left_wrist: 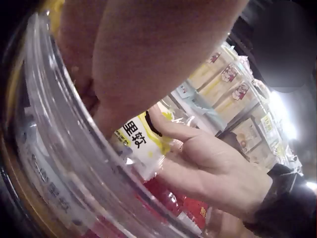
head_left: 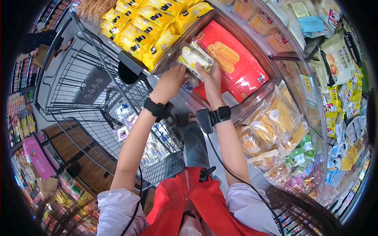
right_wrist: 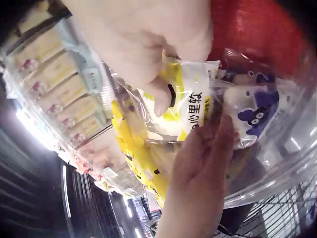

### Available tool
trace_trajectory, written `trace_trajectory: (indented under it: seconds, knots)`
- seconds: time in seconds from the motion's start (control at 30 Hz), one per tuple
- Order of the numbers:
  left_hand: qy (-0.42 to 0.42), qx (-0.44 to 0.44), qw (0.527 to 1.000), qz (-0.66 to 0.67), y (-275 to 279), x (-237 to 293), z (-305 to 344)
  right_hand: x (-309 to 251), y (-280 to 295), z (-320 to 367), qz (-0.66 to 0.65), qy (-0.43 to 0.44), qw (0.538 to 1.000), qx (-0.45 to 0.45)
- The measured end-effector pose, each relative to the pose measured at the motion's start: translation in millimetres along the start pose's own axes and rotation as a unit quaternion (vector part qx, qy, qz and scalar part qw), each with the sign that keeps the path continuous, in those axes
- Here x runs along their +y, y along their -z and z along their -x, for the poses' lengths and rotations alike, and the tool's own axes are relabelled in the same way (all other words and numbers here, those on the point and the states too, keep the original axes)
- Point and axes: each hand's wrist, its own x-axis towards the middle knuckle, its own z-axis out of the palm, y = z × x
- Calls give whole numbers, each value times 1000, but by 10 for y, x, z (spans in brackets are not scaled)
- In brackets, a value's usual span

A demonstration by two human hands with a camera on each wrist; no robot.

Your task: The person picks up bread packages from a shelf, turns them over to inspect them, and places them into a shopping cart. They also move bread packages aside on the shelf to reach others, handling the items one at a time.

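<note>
A small white and yellow packet with black lettering is between both hands, over a clear-walled bin. In the right wrist view the right hand pinches the packet near its yellow end. The left hand has its fingers against the packet's lower edge; how firmly it holds is hidden. From the head view, the left hand is at the packet's left and the right hand at its right. A purple and white packet lies beside it.
Yellow packets fill the bin at the upper left. A red sign stands behind the hands. A wire shopping cart with packets inside is at the left. Bagged pastries lie at the right.
</note>
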Motion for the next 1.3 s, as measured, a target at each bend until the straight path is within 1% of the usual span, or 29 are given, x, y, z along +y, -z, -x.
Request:
trace_trajectory:
  seconds: [0.03,0.07,0.1,0.13,0.23,0.27,0.3,0.37,0.4,0.43,0.5,0.57,0.6,0.7,0.73,0.8,0.83,0.9,0.93,0.97,1.03,1.1,1.13,1.17,1.23,1.3]
  knots:
    - [-17,29,999,-9,-70,-40,12,50,10,-8,8,16,1000,9]
    - [-33,58,998,-18,-109,-58,26,-4,-5,16,155,66,985,33]
    - [-32,64,997,-20,-104,-44,34,-126,-49,61,299,115,946,56]
    - [-32,71,997,-22,-84,-23,37,-191,-79,89,435,162,882,76]
    - [-10,76,997,-31,-27,40,54,-223,127,90,482,107,868,54]
    - [1,75,997,-33,-26,62,60,-230,177,50,399,83,912,32]
    - [7,79,996,-39,-37,85,64,-222,192,53,356,20,934,31]
    - [16,89,995,-52,-69,116,20,-242,185,44,264,-104,958,33]
    - [24,95,993,-68,-104,122,-9,-100,171,-3,252,-25,967,41]
    - [32,99,991,-85,-152,125,-20,-70,195,-7,247,-63,966,52]
    - [49,98,987,-115,-222,169,-12,-291,40,38,235,-142,959,72]
    - [69,92,983,-142,-255,221,-22,-296,23,85,281,-121,949,72]
    - [58,119,982,-137,-252,227,-7,-303,23,104,304,-109,944,69]
    - [63,112,988,-84,-172,285,77,-185,91,174,250,-87,963,51]
    - [80,125,987,-58,-131,328,121,-168,115,191,266,-102,957,50]
    - [77,135,987,-39,78,414,262,-157,181,227,282,-96,954,23]
    - [81,140,986,-34,210,465,373,-142,223,246,287,-95,953,5]
    - [129,193,973,14,504,596,711,-66,387,209,307,-178,935,-14]
    - [135,225,964,47,634,603,933,-59,404,243,305,-176,936,-17]
    - [161,253,953,51,731,589,1184,-67,415,292,304,-172,937,-18]
    - [200,311,927,62,929,493,1688,-85,407,350,273,-178,944,-58]
    - [304,323,893,74,911,251,2164,-7,459,351,273,-202,938,-69]
    - [406,294,859,103,847,74,2406,9,483,372,275,-214,935,-69]
    - [502,261,814,132,724,-145,2658,-13,493,396,291,-218,928,-78]
    - [551,211,806,38,171,-655,3272,-88,486,420,324,-223,914,-94]
    - [546,111,828,-66,-361,-1047,3835,-160,497,478,353,-205,910,-76]
